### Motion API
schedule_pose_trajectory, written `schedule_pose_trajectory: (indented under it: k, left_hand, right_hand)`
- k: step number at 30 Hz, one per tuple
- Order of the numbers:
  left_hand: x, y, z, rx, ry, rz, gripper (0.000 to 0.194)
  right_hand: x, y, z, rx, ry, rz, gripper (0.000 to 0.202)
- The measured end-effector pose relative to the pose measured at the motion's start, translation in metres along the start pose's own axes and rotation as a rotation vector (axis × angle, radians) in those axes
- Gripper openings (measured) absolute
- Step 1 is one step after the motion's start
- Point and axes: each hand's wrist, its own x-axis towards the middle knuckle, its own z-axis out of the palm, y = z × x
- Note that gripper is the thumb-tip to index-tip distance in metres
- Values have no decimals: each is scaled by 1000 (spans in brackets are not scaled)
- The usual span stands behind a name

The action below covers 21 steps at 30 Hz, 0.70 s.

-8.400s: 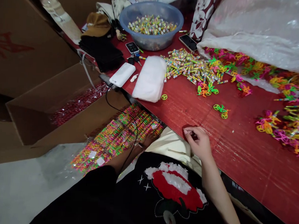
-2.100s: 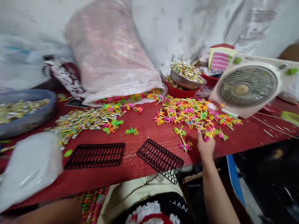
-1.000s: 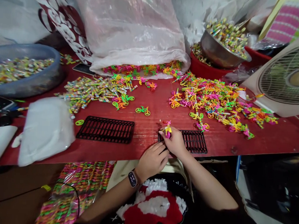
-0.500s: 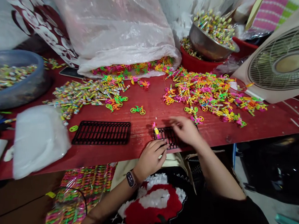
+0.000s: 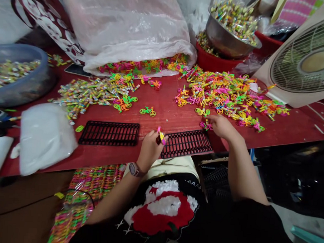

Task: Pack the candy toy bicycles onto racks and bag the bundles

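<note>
In my left hand (image 5: 149, 149), a small plastic toy bicycle (image 5: 161, 136) in pink and yellow is pinched between thumb and fingers. That hand is at the left end of a black slotted plastic rack (image 5: 187, 144) lying near the table's front edge. My right hand (image 5: 224, 127) reaches past the rack's right end. Its fingertips close on a pink and green toy bicycle (image 5: 205, 125) at the near side of a heap of colourful toy bicycles (image 5: 219, 93). A second black rack (image 5: 109, 133) lies to the left.
Small printed tubes (image 5: 90, 93) are heaped left of centre. A lone green and orange bicycle (image 5: 148, 111) lies mid-table. Behind are a large plastic sack (image 5: 128, 27) and a metal bowl (image 5: 230, 35). A fan (image 5: 309, 60) stands right; a blue basin (image 5: 19, 76) and white packet (image 5: 47, 138) are left.
My left hand has moved left off the rack with the toy bicycle, which stood by the rack's left end before. My right hand has moved from above the rack to the heap's near edge.
</note>
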Motion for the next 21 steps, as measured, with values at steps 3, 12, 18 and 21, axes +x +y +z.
schedule_pose_trajectory:
  k: [3,12,18,21]
  left_hand:
    - [3,-2,-3,9,-38,-20,14]
    - [-13,-11,-7,15,98,-165,15]
    - [-17,-16,-5,-14,97,-152,9]
    - [-18,-18,-7,-31,82,-143,12]
  right_hand:
    - [3,20,-8,-109,22,-132,46]
    - [-39,-45,20,629,355,-98,24]
    - [-71,-148,86,839,92,-360,18]
    - [-69,-148,88,785,91,-411,16]
